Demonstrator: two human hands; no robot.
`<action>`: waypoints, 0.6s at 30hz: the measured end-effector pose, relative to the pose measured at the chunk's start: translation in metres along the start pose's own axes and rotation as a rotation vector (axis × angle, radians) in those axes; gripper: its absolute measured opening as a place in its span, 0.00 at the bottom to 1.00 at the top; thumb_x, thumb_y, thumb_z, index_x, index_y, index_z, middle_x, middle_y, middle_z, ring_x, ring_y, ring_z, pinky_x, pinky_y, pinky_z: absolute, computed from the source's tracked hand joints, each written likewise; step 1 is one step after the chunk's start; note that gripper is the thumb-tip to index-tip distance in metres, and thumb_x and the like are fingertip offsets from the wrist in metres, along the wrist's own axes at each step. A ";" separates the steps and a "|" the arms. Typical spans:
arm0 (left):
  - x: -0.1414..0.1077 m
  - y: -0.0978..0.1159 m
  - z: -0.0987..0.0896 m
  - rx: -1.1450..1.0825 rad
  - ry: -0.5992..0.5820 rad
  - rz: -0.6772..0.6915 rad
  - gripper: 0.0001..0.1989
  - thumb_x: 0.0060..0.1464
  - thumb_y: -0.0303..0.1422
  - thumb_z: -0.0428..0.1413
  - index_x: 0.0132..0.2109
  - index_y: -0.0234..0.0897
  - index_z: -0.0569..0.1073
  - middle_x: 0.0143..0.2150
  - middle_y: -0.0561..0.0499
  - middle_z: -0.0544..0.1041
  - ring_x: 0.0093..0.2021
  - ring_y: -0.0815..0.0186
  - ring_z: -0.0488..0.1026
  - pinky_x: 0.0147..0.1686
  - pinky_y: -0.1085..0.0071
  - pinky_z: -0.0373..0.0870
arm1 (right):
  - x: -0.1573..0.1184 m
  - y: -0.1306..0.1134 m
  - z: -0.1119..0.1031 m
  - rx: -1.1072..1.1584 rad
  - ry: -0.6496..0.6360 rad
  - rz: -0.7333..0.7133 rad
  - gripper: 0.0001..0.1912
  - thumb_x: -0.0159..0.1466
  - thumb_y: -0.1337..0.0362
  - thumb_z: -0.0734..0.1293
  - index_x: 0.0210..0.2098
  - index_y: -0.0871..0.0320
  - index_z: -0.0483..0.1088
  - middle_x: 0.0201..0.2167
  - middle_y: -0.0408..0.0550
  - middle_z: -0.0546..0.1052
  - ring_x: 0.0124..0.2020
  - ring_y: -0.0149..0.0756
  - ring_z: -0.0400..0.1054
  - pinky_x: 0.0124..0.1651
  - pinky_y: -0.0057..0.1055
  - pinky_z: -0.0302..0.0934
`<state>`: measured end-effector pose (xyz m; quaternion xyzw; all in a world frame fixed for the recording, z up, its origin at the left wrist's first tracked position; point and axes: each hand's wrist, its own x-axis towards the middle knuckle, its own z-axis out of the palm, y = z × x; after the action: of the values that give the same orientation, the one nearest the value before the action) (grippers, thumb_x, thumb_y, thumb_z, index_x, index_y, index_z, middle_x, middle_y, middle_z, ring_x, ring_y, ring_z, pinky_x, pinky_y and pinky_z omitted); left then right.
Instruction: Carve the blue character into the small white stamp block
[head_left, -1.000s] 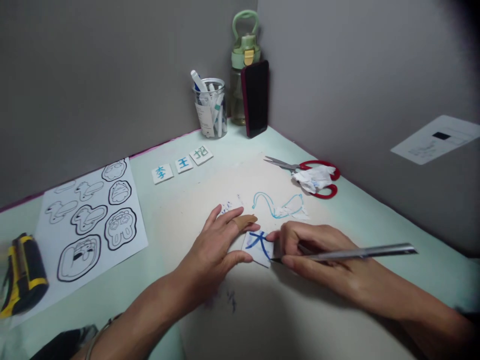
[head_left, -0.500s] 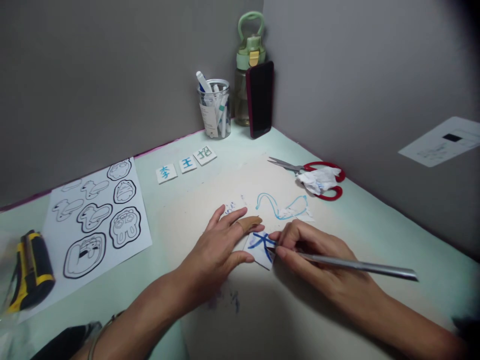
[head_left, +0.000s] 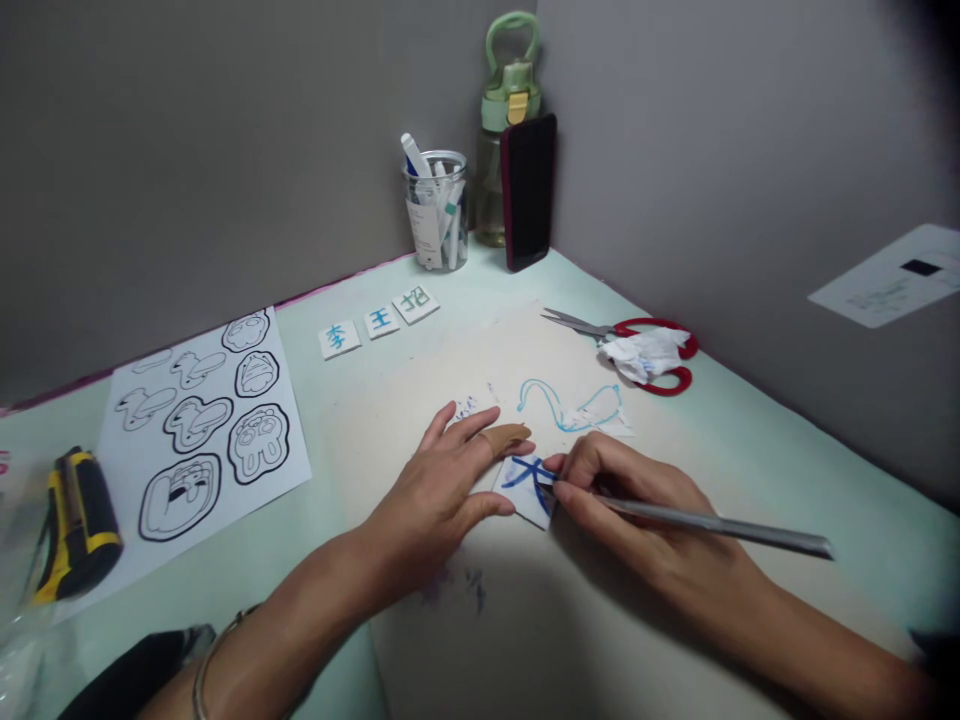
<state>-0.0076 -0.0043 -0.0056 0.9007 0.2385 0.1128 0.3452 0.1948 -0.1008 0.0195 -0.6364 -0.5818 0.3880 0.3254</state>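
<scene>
A small white square card (head_left: pixel 523 506) with thick blue strokes drawn on it lies on the table before me. My left hand (head_left: pixel 457 475) rests with fingers spread, its forefinger and thumb pressing on the card's left side. A tan bandage or cover (head_left: pixel 504 438) wraps that forefinger. In a pen grip, my right hand (head_left: pixel 626 490) is closed around a slim silver craft knife (head_left: pixel 720 524). The knife's tip touches or hovers just over the card's right part, beside the blue strokes. My right fingers hide the card's right edge.
Red-handled scissors (head_left: pixel 577 322) and crumpled tissue (head_left: pixel 646 354) lie at right. Three lettered tiles (head_left: pixel 341 340) sit behind, near a jar of markers (head_left: pixel 436 215), a bottle (head_left: pixel 491 190) and a phone (head_left: pixel 529 190). At left are a printed sheet (head_left: pixel 300 462) and a yellow-black cutter (head_left: pixel 79 525).
The view has shifted slightly, so most things appear a little further right and higher. Both hands keep their places at the card, with the knife tip still near the blue strokes.
</scene>
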 end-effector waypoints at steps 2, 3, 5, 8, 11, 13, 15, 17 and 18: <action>0.000 0.000 0.000 0.004 0.002 0.005 0.26 0.64 0.33 0.58 0.64 0.44 0.59 0.65 0.50 0.71 0.73 0.58 0.52 0.72 0.46 0.37 | 0.000 0.000 0.000 -0.005 0.000 -0.002 0.11 0.68 0.61 0.61 0.29 0.53 0.61 0.31 0.44 0.74 0.34 0.37 0.67 0.34 0.33 0.56; 0.000 0.000 0.000 0.007 0.002 0.006 0.25 0.64 0.33 0.58 0.64 0.44 0.59 0.65 0.50 0.71 0.73 0.58 0.52 0.72 0.47 0.38 | -0.001 -0.001 0.000 -0.005 0.000 -0.005 0.11 0.68 0.61 0.61 0.29 0.53 0.61 0.31 0.44 0.74 0.34 0.37 0.67 0.34 0.33 0.56; 0.000 0.000 0.000 0.014 0.001 0.005 0.25 0.64 0.33 0.58 0.64 0.44 0.60 0.65 0.49 0.71 0.73 0.58 0.52 0.72 0.47 0.38 | -0.001 -0.002 -0.001 -0.004 -0.004 -0.004 0.11 0.68 0.61 0.60 0.29 0.53 0.61 0.31 0.44 0.74 0.33 0.37 0.67 0.34 0.33 0.57; 0.001 0.001 0.000 0.019 0.002 0.006 0.25 0.63 0.33 0.59 0.64 0.43 0.61 0.65 0.49 0.71 0.73 0.57 0.53 0.72 0.47 0.39 | -0.001 -0.002 -0.002 0.000 -0.011 0.000 0.11 0.69 0.61 0.61 0.29 0.53 0.61 0.31 0.44 0.74 0.33 0.36 0.66 0.33 0.33 0.57; 0.001 0.001 -0.001 0.024 0.000 0.006 0.24 0.63 0.33 0.59 0.63 0.43 0.61 0.65 0.49 0.71 0.73 0.57 0.53 0.72 0.47 0.38 | -0.001 -0.002 -0.003 0.000 -0.018 0.002 0.11 0.69 0.60 0.61 0.30 0.53 0.62 0.32 0.44 0.75 0.33 0.36 0.65 0.33 0.32 0.57; 0.001 0.000 -0.001 0.025 -0.004 0.003 0.24 0.64 0.33 0.58 0.63 0.43 0.61 0.66 0.49 0.71 0.73 0.57 0.52 0.72 0.46 0.38 | -0.001 -0.002 -0.002 0.000 -0.020 0.008 0.11 0.69 0.61 0.61 0.30 0.53 0.62 0.32 0.44 0.75 0.32 0.35 0.65 0.32 0.32 0.56; 0.001 0.000 0.000 0.022 -0.004 0.004 0.24 0.64 0.34 0.58 0.64 0.43 0.60 0.66 0.49 0.70 0.73 0.57 0.52 0.72 0.47 0.38 | 0.000 -0.004 -0.002 0.001 -0.020 0.013 0.11 0.69 0.61 0.61 0.29 0.54 0.62 0.31 0.44 0.74 0.31 0.35 0.64 0.32 0.32 0.56; 0.001 -0.001 0.000 0.021 0.000 0.008 0.24 0.64 0.34 0.58 0.64 0.44 0.60 0.66 0.49 0.70 0.73 0.57 0.52 0.72 0.47 0.37 | 0.000 -0.006 -0.001 0.004 -0.023 0.014 0.11 0.69 0.62 0.61 0.29 0.54 0.62 0.30 0.44 0.74 0.30 0.35 0.64 0.31 0.32 0.56; 0.001 -0.001 0.000 0.021 0.003 0.009 0.24 0.64 0.34 0.58 0.64 0.44 0.60 0.66 0.49 0.70 0.73 0.57 0.52 0.72 0.48 0.37 | 0.000 -0.006 -0.001 0.007 -0.025 0.013 0.11 0.69 0.62 0.60 0.29 0.54 0.62 0.30 0.44 0.74 0.30 0.35 0.64 0.31 0.32 0.56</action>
<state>-0.0070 -0.0026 -0.0061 0.9052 0.2360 0.1132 0.3347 0.1927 -0.0999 0.0256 -0.6340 -0.5803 0.4003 0.3178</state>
